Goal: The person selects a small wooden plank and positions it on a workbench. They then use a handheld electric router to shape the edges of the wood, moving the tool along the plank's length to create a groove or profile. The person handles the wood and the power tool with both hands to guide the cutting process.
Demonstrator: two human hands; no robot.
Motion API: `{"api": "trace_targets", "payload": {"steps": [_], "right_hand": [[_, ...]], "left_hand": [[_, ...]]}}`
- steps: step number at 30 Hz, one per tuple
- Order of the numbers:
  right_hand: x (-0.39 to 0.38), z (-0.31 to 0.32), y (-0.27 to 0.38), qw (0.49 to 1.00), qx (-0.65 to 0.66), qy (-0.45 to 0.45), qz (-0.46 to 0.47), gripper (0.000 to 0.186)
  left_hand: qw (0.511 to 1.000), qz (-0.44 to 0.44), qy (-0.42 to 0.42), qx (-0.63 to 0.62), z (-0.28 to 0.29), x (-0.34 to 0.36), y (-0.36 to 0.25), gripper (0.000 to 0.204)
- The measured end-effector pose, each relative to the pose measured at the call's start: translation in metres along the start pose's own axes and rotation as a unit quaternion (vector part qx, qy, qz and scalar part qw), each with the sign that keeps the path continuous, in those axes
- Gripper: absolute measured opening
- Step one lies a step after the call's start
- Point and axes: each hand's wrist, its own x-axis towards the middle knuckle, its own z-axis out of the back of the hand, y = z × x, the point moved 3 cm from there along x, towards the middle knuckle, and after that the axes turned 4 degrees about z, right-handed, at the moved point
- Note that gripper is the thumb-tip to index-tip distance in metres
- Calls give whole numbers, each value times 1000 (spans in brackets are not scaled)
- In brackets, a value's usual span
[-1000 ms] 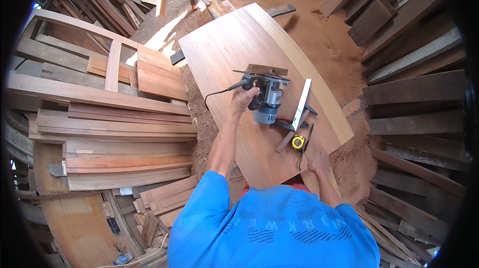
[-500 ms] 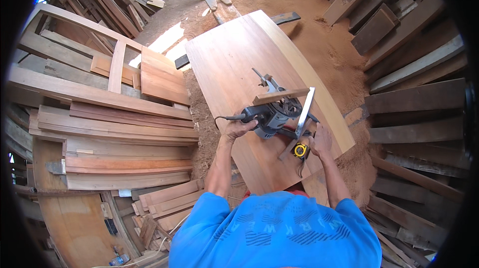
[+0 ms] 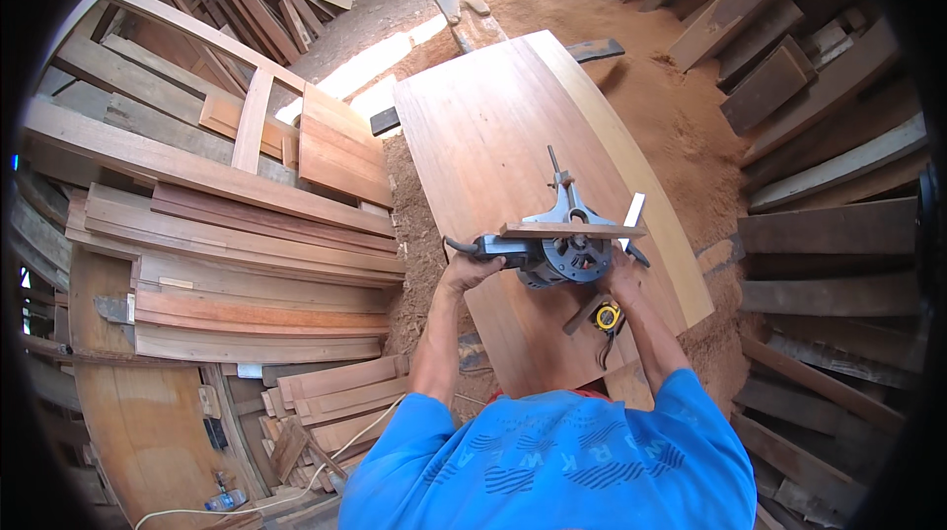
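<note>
plainly two hands (image 3: 470, 272) (image 3: 621, 276), one held router (image 3: 564, 260), one tape measure (image 3: 606, 316)

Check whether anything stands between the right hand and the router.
Nothing visible does: the right hand is at the right side of the router, though contact is unclear. The white-bladed square and yellow tape measure are nearby, not between them.

Shirt print: my blue shirt (image 3: 552, 476) bears large, pale capital letters in a curved row, with dark slanting stripes about them.
Small print: finer rows sit above those letters, too tiny for me to read.
Tape measure (image 3: 608, 316): yellow with a dark round face; any marking there is too small to make out.
Power tool (image 3: 582, 266): I can read no lettering on it.
</note>
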Motion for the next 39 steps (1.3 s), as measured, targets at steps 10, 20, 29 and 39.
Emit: {"api": "trace_targets", "payload": {"steps": [10, 20, 29, 39], "right_hand": [[-5, -6, 51, 994, -72, 21, 82, 35], [-22, -107, -58, 932, -314, -36, 176, 29], [-7, 30, 95, 994, 62, 60, 66, 32], [-8, 0, 77, 992, 84, 67, 68, 31]], "left_hand": [[926, -121, -337, -120, 52, 53, 77, 59], [926, 64, -271, -256, -30, 21, 19, 48], [929, 9, -321, 184, -61, -5, -14, 87], [892, 118, -327, 289, -52, 8, -31, 99]]}}
